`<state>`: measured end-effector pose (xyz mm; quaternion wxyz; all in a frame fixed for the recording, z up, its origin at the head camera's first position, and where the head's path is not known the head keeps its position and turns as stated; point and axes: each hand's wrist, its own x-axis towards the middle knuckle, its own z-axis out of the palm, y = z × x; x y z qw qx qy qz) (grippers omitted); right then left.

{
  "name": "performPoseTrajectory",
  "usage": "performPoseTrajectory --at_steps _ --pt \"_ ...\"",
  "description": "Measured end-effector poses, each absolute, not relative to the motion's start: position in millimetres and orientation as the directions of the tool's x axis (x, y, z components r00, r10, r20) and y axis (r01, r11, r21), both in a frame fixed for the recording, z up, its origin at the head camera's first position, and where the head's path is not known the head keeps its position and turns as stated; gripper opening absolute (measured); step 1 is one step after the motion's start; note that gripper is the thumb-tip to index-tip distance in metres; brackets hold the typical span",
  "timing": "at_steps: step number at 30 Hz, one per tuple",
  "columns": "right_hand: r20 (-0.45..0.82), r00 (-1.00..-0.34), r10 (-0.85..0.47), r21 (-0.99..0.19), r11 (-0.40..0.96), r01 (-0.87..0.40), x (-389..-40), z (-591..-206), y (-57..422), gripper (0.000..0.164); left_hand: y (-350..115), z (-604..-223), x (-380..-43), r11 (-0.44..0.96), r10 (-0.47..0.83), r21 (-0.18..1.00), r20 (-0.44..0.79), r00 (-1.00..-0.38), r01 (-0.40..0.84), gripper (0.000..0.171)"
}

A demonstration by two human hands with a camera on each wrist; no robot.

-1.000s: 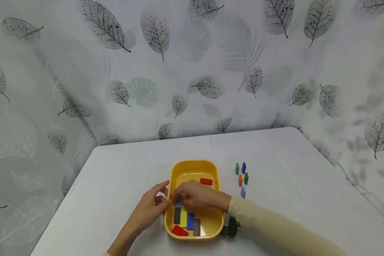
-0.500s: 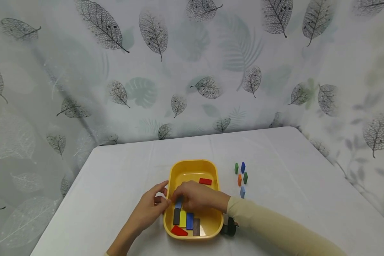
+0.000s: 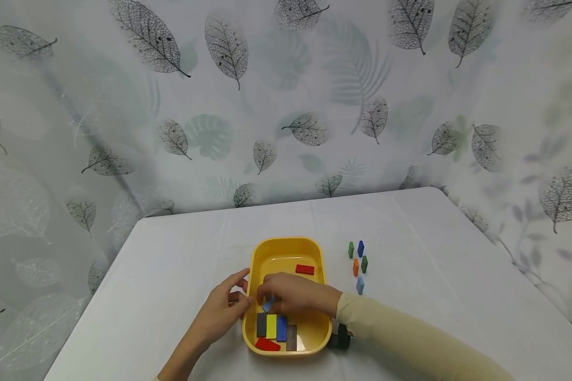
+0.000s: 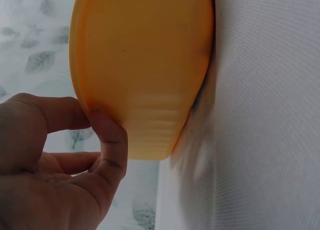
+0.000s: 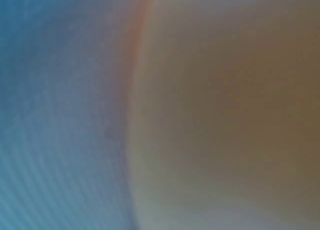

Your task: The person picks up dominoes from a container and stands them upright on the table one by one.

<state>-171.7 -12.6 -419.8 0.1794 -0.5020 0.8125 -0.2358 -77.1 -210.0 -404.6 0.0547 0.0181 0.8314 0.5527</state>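
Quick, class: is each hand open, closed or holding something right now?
Left hand: holding the yellow tray by its rim.
Right hand: holding a light blue block.

Tray (image 4: 142, 59) smooth, glossy plastic; tablecloth (image 4: 270, 115) finely woven, matt; blocks (image 3: 271, 326) apparently smooth, perhaps wood.

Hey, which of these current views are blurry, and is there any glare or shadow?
Head: fairly sharp, with a pale glare patch on the floor of the tray beside the brown block; left wrist: left hand clear, soft shadow on the table beside the tray; right wrist: blurred throughout, nothing identifiable.
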Motion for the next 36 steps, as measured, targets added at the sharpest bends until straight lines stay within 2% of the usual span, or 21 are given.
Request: performPoseTrajectory --at_steps 14,22,30,36 --pt "-0.021 -0.426 -0.904 -0.475 0.384 -0.791 -170.4 -419.9 -12.8 0.022 -210.8 -406.6 -77.4 0.379 0.084 0.925 -0.075 -0.994 -0.037 0.062" --pt "0.028 -0.438 -0.898 -0.479 0.373 -0.795 -168.5 -416.1 -12.8 0.022 -210.7 -406.4 -78.0 0.375 0.09 0.926 -0.075 -0.993 -0.036 0.062" --pt "0.074 -0.493 -0.867 -0.6 0.356 -0.716 -169.2 -416.5 -9.3 0.021 -210.7 -406.3 -78.5 0.366 0.098 0.93 -0.072 -0.993 -0.031 0.061" --pt "0.15 -0.482 -0.863 -0.685 0.261 -0.681 -168.5 -415.5 -3.6 0.022 -210.9 -407.0 -77.9 0.364 0.095 0.931 -0.07 -0.993 -0.031 0.061"
